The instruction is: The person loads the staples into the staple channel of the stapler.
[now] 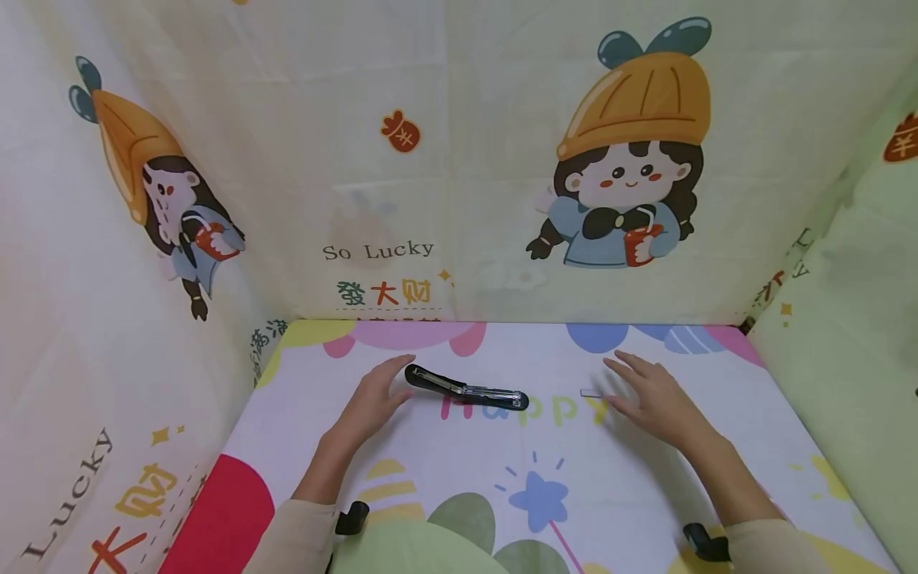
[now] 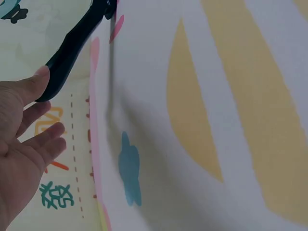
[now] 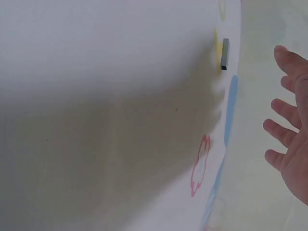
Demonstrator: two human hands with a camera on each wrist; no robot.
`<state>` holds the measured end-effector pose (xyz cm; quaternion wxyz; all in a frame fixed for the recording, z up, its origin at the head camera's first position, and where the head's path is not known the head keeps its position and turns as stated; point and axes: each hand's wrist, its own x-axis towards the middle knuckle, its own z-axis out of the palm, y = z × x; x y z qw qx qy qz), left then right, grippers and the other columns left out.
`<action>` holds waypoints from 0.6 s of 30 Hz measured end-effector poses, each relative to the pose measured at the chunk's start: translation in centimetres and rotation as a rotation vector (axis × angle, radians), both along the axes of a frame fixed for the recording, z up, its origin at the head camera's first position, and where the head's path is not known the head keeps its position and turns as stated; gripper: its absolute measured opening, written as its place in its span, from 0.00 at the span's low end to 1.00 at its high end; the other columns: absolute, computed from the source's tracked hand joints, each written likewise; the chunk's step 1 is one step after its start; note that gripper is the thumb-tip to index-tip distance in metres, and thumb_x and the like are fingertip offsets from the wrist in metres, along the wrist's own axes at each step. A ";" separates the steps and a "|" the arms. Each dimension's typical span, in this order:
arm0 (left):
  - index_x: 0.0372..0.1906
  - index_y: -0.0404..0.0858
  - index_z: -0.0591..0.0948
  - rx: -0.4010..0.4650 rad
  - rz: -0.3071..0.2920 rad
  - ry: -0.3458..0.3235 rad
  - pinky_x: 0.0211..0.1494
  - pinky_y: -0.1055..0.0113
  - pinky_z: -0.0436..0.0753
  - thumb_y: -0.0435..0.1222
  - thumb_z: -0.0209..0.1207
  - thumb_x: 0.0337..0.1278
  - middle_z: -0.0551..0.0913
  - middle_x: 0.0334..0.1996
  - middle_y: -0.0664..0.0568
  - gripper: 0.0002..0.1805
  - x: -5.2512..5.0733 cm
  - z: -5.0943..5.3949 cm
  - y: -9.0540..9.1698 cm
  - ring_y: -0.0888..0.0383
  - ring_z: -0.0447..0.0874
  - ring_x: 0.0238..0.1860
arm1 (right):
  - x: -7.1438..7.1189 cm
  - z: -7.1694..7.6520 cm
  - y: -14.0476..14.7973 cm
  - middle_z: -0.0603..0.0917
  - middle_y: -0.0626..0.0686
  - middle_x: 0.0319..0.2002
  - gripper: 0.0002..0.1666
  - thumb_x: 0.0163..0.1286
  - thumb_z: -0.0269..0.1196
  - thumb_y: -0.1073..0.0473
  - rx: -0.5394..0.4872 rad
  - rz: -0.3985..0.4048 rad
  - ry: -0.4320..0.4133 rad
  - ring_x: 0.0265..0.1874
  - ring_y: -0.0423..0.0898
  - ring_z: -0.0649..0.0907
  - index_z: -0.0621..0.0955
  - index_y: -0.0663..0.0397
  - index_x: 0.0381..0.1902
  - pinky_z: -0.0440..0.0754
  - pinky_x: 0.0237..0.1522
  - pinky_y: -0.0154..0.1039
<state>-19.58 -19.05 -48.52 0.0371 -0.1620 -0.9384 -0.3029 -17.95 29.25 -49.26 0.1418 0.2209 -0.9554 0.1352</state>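
At the far left, a beige sleeve (image 1: 294,534) is ending above a black wrist piece (image 1: 352,518), and the left hand (image 1: 374,399) is reaching past it with its thumb and fingers parted. These are lying on either side of the near end of a black stapler (image 1: 466,391); whether the thumb is actually touching it, the views are not making clear. The stapler is lying opened out on the bench (image 1: 617,494) between the two hands, showing its metal rail and covering part of the printed word "Happy". To its right, a small grey metal strip (image 1: 591,393) is lying apart from the stapler, just beside the right hand (image 1: 656,402). That hand is holding nothing; its fingers are spreading wide. Another black wrist piece (image 1: 706,544) and another beige sleeve (image 1: 774,546) are showing below it.

A white cover with pastel prints is dressing the bench, a blue star showing near the front. Pale cloth is enclosing it: a left wall (image 1: 43,319), a back wall (image 1: 488,159) bearing "So Lucky", and a right wall (image 1: 861,279).

In count, two hands, two sleeves and two wrist pieces are showing, with one stapler, one strip and three cloth walls; two printed girls in orange hats are appearing, one on the left wall and one on the back.
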 end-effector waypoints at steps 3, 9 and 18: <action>0.67 0.46 0.71 0.029 0.017 -0.015 0.69 0.51 0.70 0.35 0.65 0.57 0.75 0.65 0.49 0.32 -0.1 -0.4 0.2 0.49 0.70 0.68 | -0.2 -0.2 -0.2 0.74 0.62 0.64 0.38 0.57 0.71 0.51 -0.021 0.009 -0.052 0.59 0.64 0.75 0.74 0.54 0.65 0.71 0.58 0.64; 0.65 0.45 0.73 0.117 0.042 -0.042 0.63 0.53 0.76 0.31 0.66 0.55 0.78 0.62 0.49 0.30 -0.5 -0.9 0.5 0.50 0.77 0.62 | -0.4 -0.3 -0.5 0.73 0.62 0.64 0.37 0.61 0.69 0.51 -0.061 -0.008 -0.193 0.63 0.64 0.72 0.73 0.54 0.66 0.69 0.62 0.63; 0.62 0.41 0.76 0.298 0.096 -0.134 0.55 0.58 0.82 0.28 0.65 0.54 0.79 0.59 0.47 0.27 -0.8 -1.1 1.1 0.48 0.82 0.56 | -1.2 -1.4 -0.9 0.74 0.62 0.64 0.38 0.60 0.70 0.49 -0.077 -0.039 -0.268 0.63 0.64 0.71 0.72 0.54 0.66 0.69 0.62 0.63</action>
